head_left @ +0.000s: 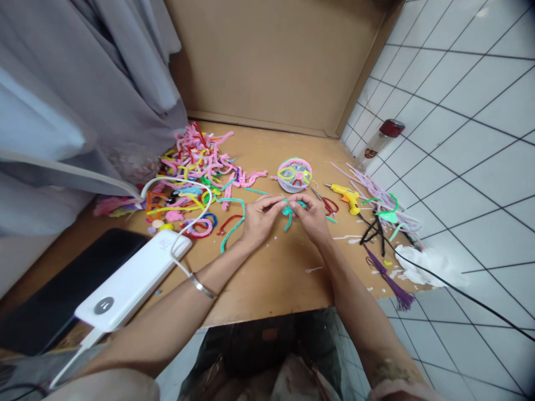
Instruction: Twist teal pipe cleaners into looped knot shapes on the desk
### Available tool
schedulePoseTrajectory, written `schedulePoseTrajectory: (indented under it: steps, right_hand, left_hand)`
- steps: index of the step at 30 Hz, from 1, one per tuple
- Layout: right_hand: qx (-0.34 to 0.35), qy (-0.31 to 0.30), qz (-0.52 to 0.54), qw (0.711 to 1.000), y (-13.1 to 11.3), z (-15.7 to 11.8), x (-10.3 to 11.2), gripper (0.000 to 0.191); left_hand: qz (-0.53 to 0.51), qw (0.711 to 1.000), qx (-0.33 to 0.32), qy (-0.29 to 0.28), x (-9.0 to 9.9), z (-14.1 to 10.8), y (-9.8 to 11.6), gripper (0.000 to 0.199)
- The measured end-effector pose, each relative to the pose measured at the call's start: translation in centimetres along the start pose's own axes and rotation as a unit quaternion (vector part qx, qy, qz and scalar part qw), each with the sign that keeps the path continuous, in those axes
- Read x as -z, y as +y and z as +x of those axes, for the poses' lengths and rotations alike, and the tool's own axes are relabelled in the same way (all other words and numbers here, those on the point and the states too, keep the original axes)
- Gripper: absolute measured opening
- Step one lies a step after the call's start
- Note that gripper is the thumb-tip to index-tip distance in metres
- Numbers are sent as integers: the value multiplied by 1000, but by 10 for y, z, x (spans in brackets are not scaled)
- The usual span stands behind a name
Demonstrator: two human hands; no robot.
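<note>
My left hand (259, 218) and my right hand (310, 216) meet over the middle of a low wooden board (267, 278). Both pinch the same teal pipe cleaner (287, 211), which is bent into a small loop between the fingertips, one end hanging down. A silver bangle sits on my left wrist. Another teal pipe cleaner (232, 223) lies curved on the board just left of my left hand.
A heap of coloured pipe cleaners (196, 172) lies at the back left. A round clear container (295, 174), scissors (326, 203), a yellow glue gun (346, 196) with black cord, lilac stems (376, 195) and a purple tassel (390, 281) sit to the right. A white power bank (134, 278) and dark tablet (62, 289) lie front left.
</note>
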State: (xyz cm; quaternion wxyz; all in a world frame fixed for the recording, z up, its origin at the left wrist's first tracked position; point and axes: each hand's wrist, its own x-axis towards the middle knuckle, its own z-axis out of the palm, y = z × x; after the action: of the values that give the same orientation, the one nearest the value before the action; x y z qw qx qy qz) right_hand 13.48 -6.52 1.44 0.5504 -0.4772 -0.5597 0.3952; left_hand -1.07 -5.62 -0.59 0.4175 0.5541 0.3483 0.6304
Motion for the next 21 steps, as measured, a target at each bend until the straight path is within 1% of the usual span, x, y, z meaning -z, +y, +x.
schedulePoseTrajectory:
  steps: [4,8,11,13,15,17,19,21]
  right_hand:
    - [-4,-4,-1,1000,0,0,0,23]
    - [-17,-7,3,1000,0,0,-1,27]
    - [-27,-13,10,1000,0,0,-1,31]
    - [-32,-25,24,999,2,0,-1,37]
    - [-52,-46,38,997,6,1,-2,41]
    - [-88,-64,42,993,9,0,-3,39]
    - [-119,-67,34,990,13,0,-6,38]
    - [-132,-64,21,989,15,-1,-8,38]
  left_hand:
    - [5,1000,-2,-4,1,0,0,7]
    - [12,1000,1,-6,1,0,0,10]
    - [11,1000,17,0,2,2,-1,16]
    - [7,999,37,16,4,4,-3,21]
    - [5,998,54,40,6,7,-6,25]
    - [0,996,66,58,7,10,-8,28]
    - [-13,995,74,69,8,12,-10,28]
    - [-28,994,81,74,7,12,-11,28]
